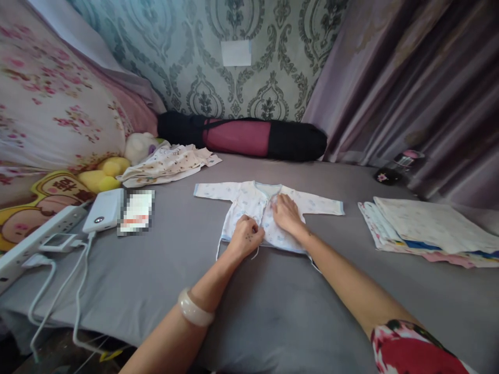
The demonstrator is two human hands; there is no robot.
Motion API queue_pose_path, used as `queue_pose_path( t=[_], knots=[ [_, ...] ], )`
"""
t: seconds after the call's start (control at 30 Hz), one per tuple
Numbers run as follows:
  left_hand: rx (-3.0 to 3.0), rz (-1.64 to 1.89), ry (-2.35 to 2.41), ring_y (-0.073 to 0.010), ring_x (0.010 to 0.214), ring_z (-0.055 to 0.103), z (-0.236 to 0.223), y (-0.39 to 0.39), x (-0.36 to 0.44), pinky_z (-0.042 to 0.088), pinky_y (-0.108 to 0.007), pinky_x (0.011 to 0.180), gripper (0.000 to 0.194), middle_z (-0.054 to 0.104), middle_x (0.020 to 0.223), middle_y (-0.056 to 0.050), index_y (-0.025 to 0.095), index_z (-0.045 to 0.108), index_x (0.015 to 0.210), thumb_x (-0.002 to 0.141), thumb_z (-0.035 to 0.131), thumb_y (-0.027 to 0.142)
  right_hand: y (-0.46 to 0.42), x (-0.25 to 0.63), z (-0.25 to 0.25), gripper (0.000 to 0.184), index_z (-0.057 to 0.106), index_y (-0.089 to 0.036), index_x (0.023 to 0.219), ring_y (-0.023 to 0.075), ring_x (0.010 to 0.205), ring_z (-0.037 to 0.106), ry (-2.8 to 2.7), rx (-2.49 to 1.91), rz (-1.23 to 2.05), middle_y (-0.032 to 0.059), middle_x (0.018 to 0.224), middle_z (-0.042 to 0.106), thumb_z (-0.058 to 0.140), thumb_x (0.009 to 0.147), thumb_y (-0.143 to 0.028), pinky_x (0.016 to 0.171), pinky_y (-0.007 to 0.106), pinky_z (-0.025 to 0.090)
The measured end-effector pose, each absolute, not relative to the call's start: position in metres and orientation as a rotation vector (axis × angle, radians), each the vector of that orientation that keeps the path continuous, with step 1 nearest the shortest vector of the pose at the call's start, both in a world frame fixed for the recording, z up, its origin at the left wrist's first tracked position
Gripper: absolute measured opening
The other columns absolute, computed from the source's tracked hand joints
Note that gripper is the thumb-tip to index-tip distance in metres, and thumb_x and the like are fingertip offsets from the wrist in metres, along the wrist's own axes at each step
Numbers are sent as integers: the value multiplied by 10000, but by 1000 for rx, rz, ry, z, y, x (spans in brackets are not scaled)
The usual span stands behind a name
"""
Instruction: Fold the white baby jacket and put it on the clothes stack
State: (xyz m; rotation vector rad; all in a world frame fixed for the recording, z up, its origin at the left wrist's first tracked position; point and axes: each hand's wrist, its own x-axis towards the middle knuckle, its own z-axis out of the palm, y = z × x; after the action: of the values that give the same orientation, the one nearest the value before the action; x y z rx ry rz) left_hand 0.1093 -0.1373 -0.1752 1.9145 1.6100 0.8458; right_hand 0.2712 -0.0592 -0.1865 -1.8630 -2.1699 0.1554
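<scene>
A small white baby shirt (241, 200) with pale blue print and blue trim lies spread on the grey sheet, both sleeves stretched out sideways. Its front opening runs down the middle, and thin white ties hang from the hem. My left hand (246, 235) is closed at the lower front, its fingers pinched on the cloth edge beside the opening. Higher up, my right hand (287, 213) rests on the chest of the shirt near the neckline, fingers lying on the fabric. The right fingertips are slightly blurred.
Folded cloths (432, 223) are stacked at right, near a dark bottle (397, 169). At left lie a crumpled printed garment (171, 163), a white power bank (104, 208), a power strip (42, 239) with cables, and plush toys (103, 175). A black-and-maroon long bag (237, 136) lies along the wall.
</scene>
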Motion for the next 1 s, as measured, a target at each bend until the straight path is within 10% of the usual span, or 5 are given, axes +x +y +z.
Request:
queue_pose_path(
  t=[0.37, 0.63, 1.0],
  knots=[
    [2004, 800, 1599, -186, 821, 583, -181, -138, 105, 487, -324, 806, 30, 571, 807, -55, 140, 600, 754, 738, 597, 166, -97, 261, -185, 669, 238, -97, 1526, 289, 1473, 104, -2404, -1822, 276, 132, 1600, 152, 167, 990, -492, 1159, 556, 85],
    [2368, 1085, 1401, -246, 1201, 516, -187, -142, 115, 443, -432, 1019, 396, 559, 1244, -183, 102, 456, 1279, 891, 380, 119, -121, 253, -175, 629, 221, -44, 1522, 319, 1472, 89, -2530, -1776, 355, 162, 1598, 131, 242, 969, -342, 1153, 580, 84],
    [2536, 332, 1589, -308, 1448, 237, -184, -147, 118, 255, -532, 1162, 513, 336, 1541, -136, 121, 382, 1448, 974, 340, 314, -94, 290, -191, 635, 317, -79, 1496, 267, 1468, 153, -2481, -1677, 186, 156, 1580, 216, 191, 992, -444, 1177, 487, 134]
  ],
)
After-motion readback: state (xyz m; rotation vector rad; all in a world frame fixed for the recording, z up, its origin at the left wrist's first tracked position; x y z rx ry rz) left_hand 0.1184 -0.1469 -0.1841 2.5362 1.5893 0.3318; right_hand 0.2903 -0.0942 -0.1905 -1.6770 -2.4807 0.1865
